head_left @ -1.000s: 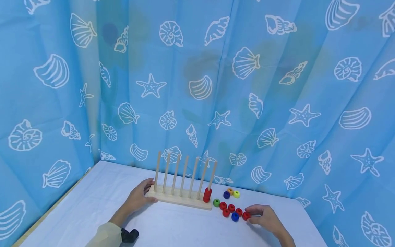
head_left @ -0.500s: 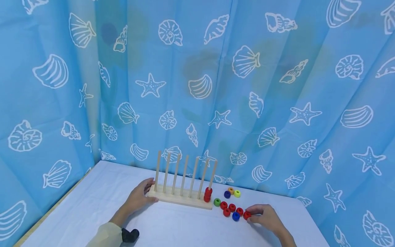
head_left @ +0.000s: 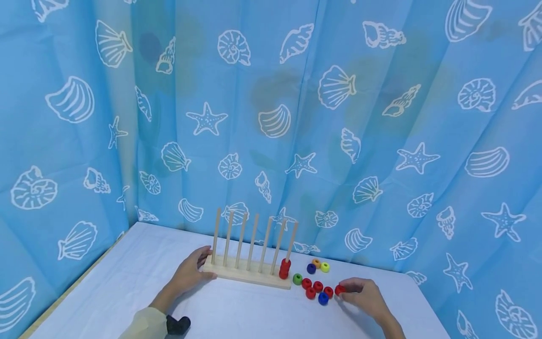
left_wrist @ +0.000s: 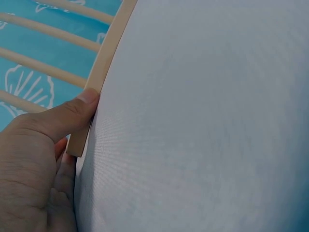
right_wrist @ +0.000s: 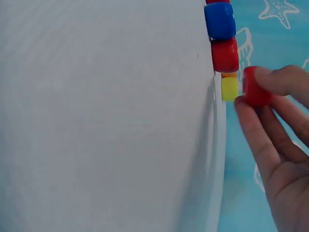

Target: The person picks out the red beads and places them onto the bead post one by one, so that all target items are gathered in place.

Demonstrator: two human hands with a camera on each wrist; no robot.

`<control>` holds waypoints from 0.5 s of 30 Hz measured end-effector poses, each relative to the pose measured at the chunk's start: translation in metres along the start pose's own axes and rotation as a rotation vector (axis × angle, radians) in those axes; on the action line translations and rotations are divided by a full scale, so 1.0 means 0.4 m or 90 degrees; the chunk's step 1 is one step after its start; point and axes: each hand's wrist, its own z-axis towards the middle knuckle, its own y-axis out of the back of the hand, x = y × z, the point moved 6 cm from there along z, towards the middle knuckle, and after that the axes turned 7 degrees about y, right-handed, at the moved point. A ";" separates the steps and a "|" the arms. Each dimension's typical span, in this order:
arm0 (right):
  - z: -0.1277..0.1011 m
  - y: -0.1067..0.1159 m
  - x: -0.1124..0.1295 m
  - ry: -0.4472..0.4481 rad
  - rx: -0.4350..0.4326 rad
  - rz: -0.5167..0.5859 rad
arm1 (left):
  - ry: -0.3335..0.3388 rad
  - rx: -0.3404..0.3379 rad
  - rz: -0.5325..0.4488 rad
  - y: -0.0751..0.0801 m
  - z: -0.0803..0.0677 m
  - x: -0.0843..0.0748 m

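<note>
My left hand (head_left: 191, 270) grips the left end of a wooden peg rack (head_left: 245, 274), thumb along its front edge and fingers behind; the left wrist view shows the thumb on the wooden base (left_wrist: 105, 63). Upright pegs rise from the rack. On the rightmost peg sits a short stack of red beads (head_left: 285, 269). Between thumb and fingertips my right hand (head_left: 363, 296) pinches a red bead (right_wrist: 257, 87), lifted off the white tabletop. Just left of that hand lie loose red beads (head_left: 318, 286), a blue bead (head_left: 323, 298) and a green bead (head_left: 298, 279).
Farther back on the table (head_left: 237, 310) are a yellow bead (head_left: 324, 267), an orange bead (head_left: 315, 263) and a dark purple bead (head_left: 311, 268). A black object (head_left: 178, 324) lies beside the left sleeve. A blue shell-print curtain (head_left: 271, 117) hangs behind the table.
My right hand has raised the red bead slightly from the tabletop, away from the others. The left hand and the rack have stayed in place.
</note>
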 end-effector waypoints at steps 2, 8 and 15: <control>-0.002 0.003 0.017 0.015 -0.011 0.003 | 0.000 0.001 0.004 -0.001 0.000 0.001; -0.007 0.013 0.084 0.054 -0.032 0.031 | -0.006 0.001 -0.001 -0.001 0.001 0.003; 0.000 0.035 0.161 0.097 -0.054 0.079 | -0.015 -0.003 -0.001 -0.003 0.002 0.005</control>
